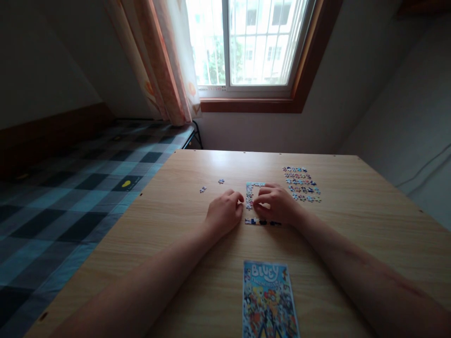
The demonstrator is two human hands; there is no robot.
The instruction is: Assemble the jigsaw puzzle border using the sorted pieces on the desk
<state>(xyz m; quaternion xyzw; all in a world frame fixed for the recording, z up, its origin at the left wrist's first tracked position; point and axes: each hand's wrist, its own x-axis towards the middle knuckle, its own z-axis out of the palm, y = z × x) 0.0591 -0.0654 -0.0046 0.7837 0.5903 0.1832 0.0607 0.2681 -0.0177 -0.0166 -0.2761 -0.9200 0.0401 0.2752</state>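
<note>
A partly joined jigsaw frame (251, 193) lies on the wooden table (352, 225), with a left edge strip and a bottom strip showing. My left hand (224, 211) rests curled on the table just left of that strip, fingertips touching or nearly touching it. My right hand (276, 203) lies over the frame's middle, fingers bent and pinched toward the left strip. Whether either hand holds a piece is hidden. A group of loose puzzle pieces (301, 184) is laid out in rows to the right of my right hand.
A colourful picture card (268, 300) lies at the table's near edge. Two stray pieces (212, 185) sit left of the frame. A bed with a checked cover (77, 188) adjoins the table's left side. A curtained window (253, 42) is on the far wall.
</note>
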